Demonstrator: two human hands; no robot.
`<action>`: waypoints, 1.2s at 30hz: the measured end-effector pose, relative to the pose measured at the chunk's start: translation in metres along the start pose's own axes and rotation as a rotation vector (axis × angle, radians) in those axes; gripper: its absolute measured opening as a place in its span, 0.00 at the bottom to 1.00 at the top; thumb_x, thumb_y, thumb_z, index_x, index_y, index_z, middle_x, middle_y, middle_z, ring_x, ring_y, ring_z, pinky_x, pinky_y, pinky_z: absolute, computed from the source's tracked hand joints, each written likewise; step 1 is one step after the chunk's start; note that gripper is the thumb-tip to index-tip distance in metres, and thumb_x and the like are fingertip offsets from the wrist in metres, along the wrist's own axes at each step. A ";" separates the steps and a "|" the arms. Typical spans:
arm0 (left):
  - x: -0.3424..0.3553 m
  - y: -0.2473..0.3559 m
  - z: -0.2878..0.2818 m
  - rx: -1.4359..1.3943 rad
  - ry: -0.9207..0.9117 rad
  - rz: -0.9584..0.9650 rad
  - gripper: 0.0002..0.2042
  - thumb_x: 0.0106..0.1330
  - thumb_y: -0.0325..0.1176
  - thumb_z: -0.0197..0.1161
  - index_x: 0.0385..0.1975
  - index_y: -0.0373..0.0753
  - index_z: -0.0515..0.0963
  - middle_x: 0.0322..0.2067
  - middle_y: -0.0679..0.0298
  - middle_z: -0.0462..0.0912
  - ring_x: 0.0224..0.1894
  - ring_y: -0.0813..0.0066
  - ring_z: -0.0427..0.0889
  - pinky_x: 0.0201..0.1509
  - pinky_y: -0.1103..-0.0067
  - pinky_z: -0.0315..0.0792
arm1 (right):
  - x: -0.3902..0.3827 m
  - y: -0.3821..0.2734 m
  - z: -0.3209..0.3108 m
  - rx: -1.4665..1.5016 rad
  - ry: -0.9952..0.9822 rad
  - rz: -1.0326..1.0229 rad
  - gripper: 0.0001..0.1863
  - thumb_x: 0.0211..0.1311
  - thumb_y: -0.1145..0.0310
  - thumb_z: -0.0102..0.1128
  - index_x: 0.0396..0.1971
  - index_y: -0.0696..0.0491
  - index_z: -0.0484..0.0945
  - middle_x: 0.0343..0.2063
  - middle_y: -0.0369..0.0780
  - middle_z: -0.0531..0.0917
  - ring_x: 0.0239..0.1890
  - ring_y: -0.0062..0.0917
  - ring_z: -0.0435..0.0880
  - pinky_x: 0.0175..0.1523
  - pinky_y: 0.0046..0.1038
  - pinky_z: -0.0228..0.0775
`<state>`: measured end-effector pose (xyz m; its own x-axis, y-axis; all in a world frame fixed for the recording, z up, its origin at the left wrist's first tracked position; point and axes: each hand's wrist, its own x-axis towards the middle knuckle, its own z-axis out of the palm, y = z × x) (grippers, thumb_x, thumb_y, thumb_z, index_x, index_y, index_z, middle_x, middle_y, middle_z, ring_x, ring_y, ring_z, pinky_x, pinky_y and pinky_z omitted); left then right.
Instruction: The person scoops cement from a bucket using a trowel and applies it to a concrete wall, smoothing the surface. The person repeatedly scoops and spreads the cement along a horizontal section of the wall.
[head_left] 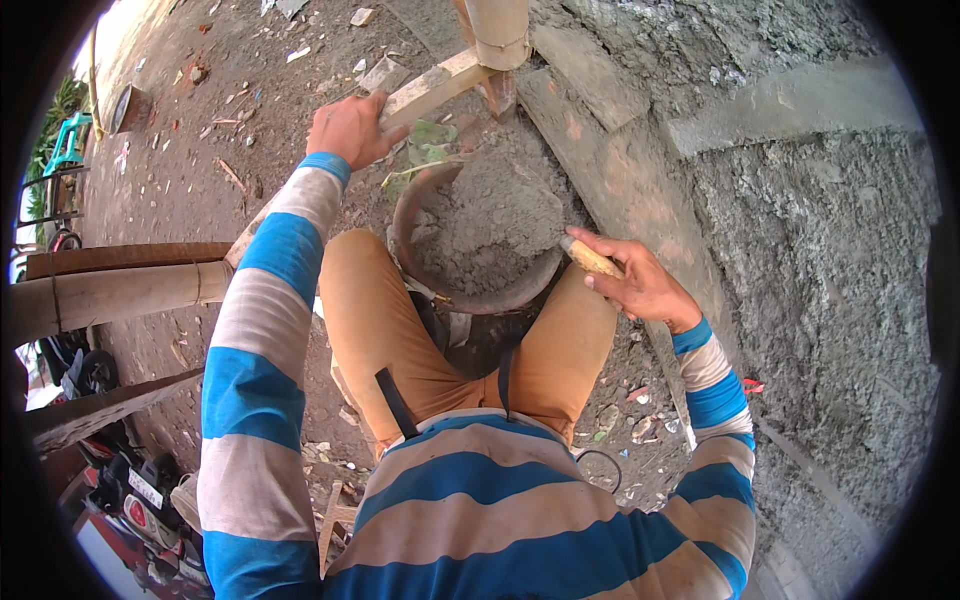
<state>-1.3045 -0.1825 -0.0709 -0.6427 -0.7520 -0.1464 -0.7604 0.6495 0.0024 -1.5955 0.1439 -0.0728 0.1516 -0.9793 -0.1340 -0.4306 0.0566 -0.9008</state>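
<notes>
Scooping step, I'd judge: right hand closed on wooden trowel handle at 3 o'clock of round rusty mortar pan; left hand grips pale timber plank at 11. Next needs lifting loaded blade level.

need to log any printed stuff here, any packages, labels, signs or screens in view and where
No packages, signs or screens can be made out.
Only candidate: a small white plate or label, lower left, on the dark and red motorbike parked there; rectangular, too small to tell more.
Pale and red scraps on the dirt ground may be litter; their kind is unclear.
</notes>
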 end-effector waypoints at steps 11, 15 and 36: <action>-0.008 -0.007 0.001 0.006 -0.017 -0.024 0.28 0.63 0.61 0.65 0.48 0.41 0.81 0.34 0.51 0.89 0.41 0.49 0.89 0.48 0.59 0.80 | 0.015 -0.083 -0.004 -0.868 -0.101 0.064 0.40 0.45 0.82 0.62 0.66 0.54 0.73 0.43 0.47 0.79 0.36 0.44 0.85 0.40 0.43 0.77; -0.006 -0.006 0.003 -0.012 0.011 -0.014 0.27 0.62 0.60 0.67 0.44 0.39 0.80 0.32 0.48 0.88 0.39 0.47 0.88 0.46 0.57 0.80 | 0.010 -0.055 0.002 -0.752 -0.160 0.086 0.40 0.47 0.81 0.61 0.67 0.52 0.73 0.42 0.46 0.79 0.37 0.45 0.84 0.40 0.43 0.76; 0.002 0.003 0.007 0.074 0.033 -0.012 0.28 0.58 0.59 0.72 0.36 0.36 0.79 0.25 0.48 0.85 0.29 0.46 0.87 0.35 0.60 0.81 | 0.255 0.142 -0.078 -0.431 0.754 0.635 0.17 0.59 0.71 0.64 0.48 0.58 0.84 0.44 0.53 0.87 0.53 0.49 0.84 0.56 0.47 0.77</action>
<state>-1.3078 -0.1812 -0.0779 -0.6376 -0.7620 -0.1134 -0.7597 0.6463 -0.0721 -1.6875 -0.1129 -0.2027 -0.7346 -0.6705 -0.1037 -0.5371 0.6681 -0.5149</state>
